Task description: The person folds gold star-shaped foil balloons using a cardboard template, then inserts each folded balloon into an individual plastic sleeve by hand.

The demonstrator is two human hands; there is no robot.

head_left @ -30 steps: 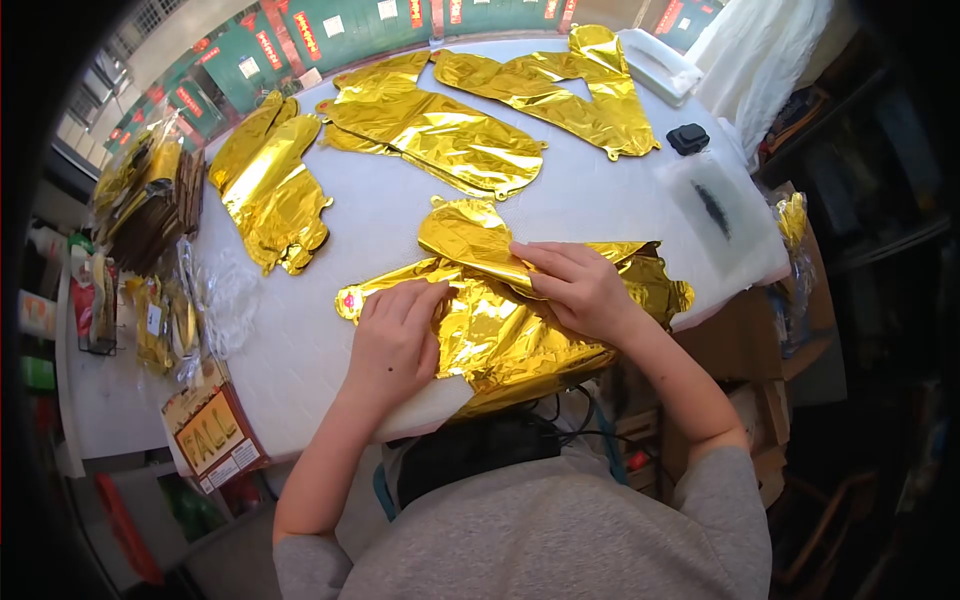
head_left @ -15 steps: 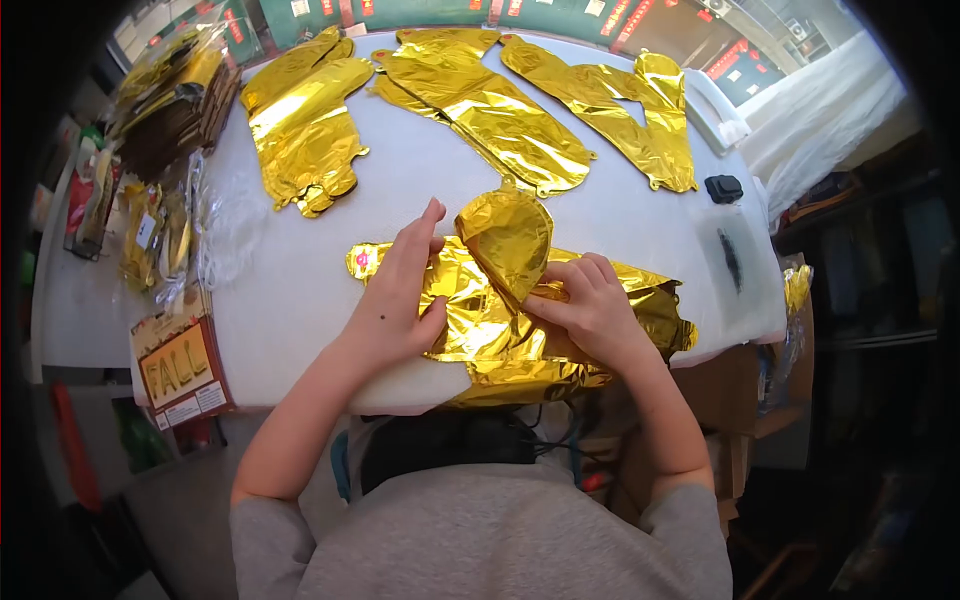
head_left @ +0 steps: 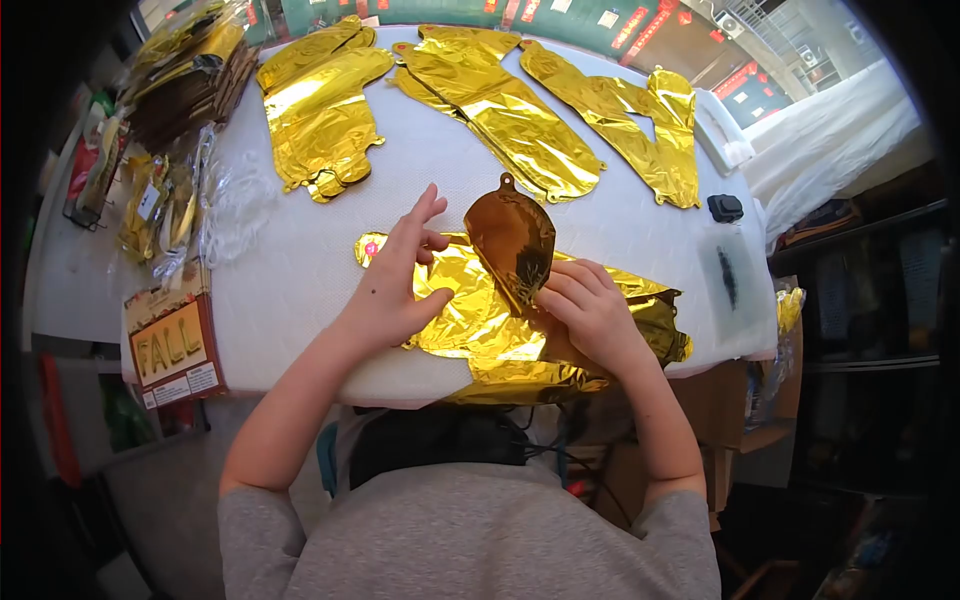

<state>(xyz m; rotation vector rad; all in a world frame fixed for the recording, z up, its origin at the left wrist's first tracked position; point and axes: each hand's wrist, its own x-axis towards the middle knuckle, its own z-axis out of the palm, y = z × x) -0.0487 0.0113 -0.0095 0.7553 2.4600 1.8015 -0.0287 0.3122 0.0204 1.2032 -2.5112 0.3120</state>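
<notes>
A flat gold foil balloon [head_left: 460, 315] lies across the near edge of the white padded table [head_left: 290, 300]. One rounded end of foil [head_left: 510, 235] stands up from it, showing a darker, brownish sheen and a small tab at its top. My right hand [head_left: 590, 312] pinches the foil at the base of this raised end. Held to the left of it, my left hand [head_left: 398, 280] is open, fingers spread and thumb apart, over the balloon's left part. Beyond the left hand, a pink-red spot marks the balloon's left tip. The foil under my right fingers is partly hidden.
Three flat gold foil balloon shapes [head_left: 325, 110] [head_left: 500, 105] [head_left: 625, 110] lie along the far side. At left are stacked packets [head_left: 190, 85], white string [head_left: 235, 185] and a "FALL" package [head_left: 172, 345]. A small black object [head_left: 725, 208] sits at right.
The raised foil end has tilted more upright and turned from bright gold to a darker face. My left hand has lifted its fingers slightly; my right hand keeps its pinch. The view has shifted slightly.
</notes>
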